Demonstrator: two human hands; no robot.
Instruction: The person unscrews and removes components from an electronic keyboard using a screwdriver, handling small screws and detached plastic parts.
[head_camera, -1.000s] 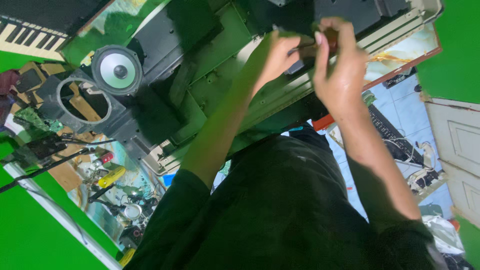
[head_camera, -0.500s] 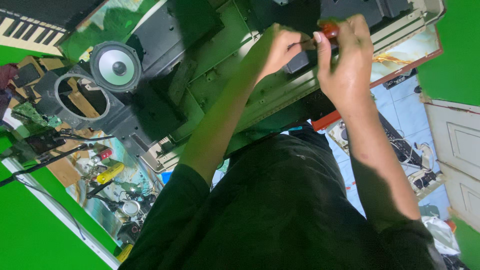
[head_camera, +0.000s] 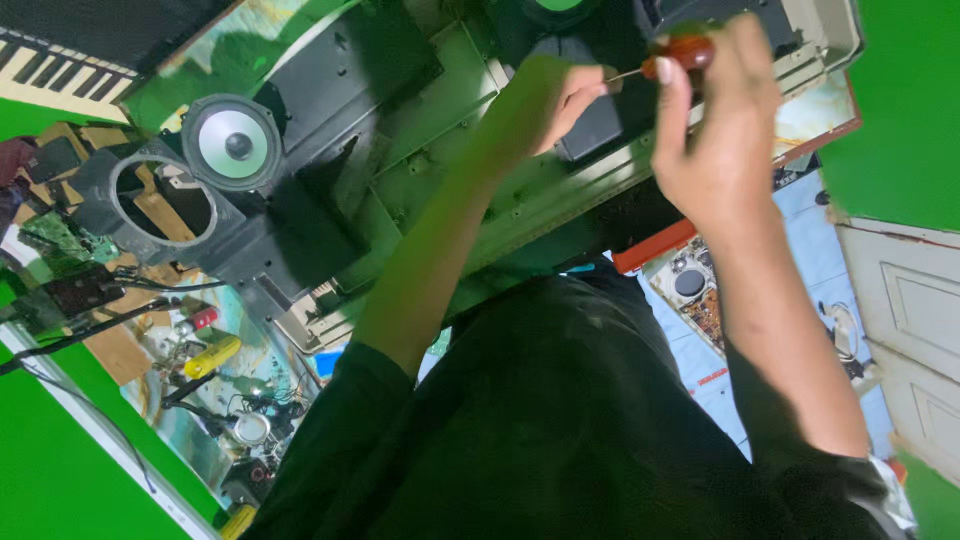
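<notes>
Head view, and the picture is turned right round, the person's dark-sleeved torso filling the lower part of the frame. Up top, the right hand (head_camera: 715, 150) is closed around a screwdriver (head_camera: 672, 55) with a reddish-brown handle, fingers wrapped about it, thin metal shaft running left from the handle. That shaft ends right at the fingertips of the left hand (head_camera: 565, 100), which is curled in, fingers pinched at the tip of the shaft; whether it grips a screw there, I cannot tell, too small to see. Both hands hover over the open chassis (head_camera: 450, 170), a green-tinted metal frame with small holes along its rails, lying across the bench (head_camera: 820, 115) with a marbled top. Just under the hands sits a dark block inside that frame. Over on the left, a round speaker (head_camera: 232, 143) with a pale cone, and beside it, further left, a black housing with an empty ring-shaped cut-out (head_camera: 160, 205). Far upper left corner: keyboard keys (head_camera: 60, 75), white and black. Lower left, a clutter of small tools, a yellow-handled one (head_camera: 212, 357) among them, with cables trailing. At right, a white panelled door (head_camera: 905, 320).
</notes>
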